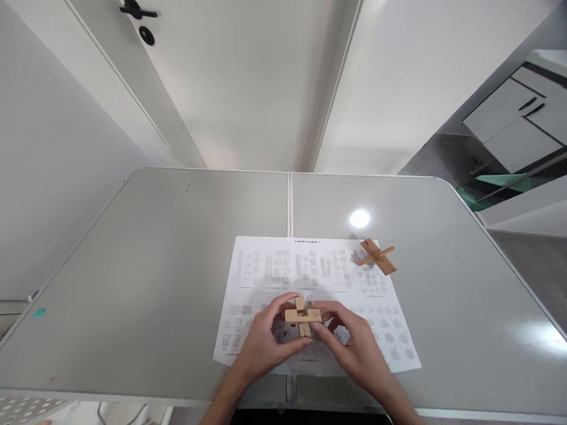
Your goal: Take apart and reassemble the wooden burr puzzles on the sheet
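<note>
Between my two hands is a wooden burr puzzle (303, 317), made of notched light-wood blocks crossing one another. My left hand (269, 337) grips it from the left, with fingertips at the far block and the thumb at the near one. From the other side, my right hand (349, 337) pinches the right end of the crosswise block between thumb and fingers. Under both hands lies a white instruction sheet (261, 295) printed with rows of small diagrams, too small to read. The puzzle hides part of its print.
A second wooden piece, an assembled cross of flat slats (378, 256), rests on the sheet's far right corner. The grey table (133, 265) has a seam down its middle. Beyond it stand a white door (248, 77) and, at right, white cabinets (518, 112).
</note>
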Demonstrator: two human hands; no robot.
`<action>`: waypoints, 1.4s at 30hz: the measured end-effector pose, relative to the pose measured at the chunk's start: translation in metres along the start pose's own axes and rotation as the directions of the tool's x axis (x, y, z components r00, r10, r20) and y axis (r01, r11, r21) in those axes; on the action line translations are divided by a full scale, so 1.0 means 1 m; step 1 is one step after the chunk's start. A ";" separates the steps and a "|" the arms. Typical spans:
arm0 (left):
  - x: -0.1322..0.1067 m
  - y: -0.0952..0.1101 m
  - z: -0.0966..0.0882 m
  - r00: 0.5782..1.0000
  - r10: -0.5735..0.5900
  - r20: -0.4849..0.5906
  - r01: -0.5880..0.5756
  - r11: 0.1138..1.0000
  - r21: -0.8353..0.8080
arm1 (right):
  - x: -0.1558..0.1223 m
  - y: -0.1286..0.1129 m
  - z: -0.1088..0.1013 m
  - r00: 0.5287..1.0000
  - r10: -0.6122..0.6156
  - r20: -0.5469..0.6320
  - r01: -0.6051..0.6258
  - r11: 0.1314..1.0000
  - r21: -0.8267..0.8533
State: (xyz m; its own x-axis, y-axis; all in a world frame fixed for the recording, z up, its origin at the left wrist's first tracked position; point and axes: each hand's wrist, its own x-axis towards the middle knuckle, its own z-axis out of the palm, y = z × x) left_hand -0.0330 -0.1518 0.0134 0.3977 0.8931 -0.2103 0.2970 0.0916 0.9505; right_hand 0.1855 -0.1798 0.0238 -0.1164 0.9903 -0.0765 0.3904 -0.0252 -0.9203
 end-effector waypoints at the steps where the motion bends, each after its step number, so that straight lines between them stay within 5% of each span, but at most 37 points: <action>1: 0.000 0.001 0.000 1.000 0.004 0.001 -0.004 1.000 0.000 | 0.001 0.001 0.000 1.000 -0.002 -0.002 0.002 1.000 -0.007; 22: -0.006 -0.002 -0.007 0.998 -0.013 0.068 0.022 0.991 -0.135 | 0.001 0.002 0.007 0.985 -0.160 -0.069 0.149 0.978 -0.146; 35: -0.005 -0.001 -0.006 0.998 -0.002 0.066 0.013 0.987 -0.161 | 0.002 0.003 0.006 0.991 -0.128 -0.029 0.124 0.985 -0.120; 42: -0.006 -0.008 -0.008 1.000 -0.023 -0.016 0.019 0.977 -0.212 | -0.005 0.011 -0.008 0.996 0.009 -0.087 -0.021 0.989 -0.146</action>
State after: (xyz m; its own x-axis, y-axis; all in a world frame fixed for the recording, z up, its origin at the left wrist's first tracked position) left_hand -0.0448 -0.1549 0.0085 0.3766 0.8979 -0.2281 0.1132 0.1998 0.9733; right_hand 0.1979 -0.1837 0.0177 -0.0330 0.9982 -0.0508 0.5224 -0.0261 -0.8523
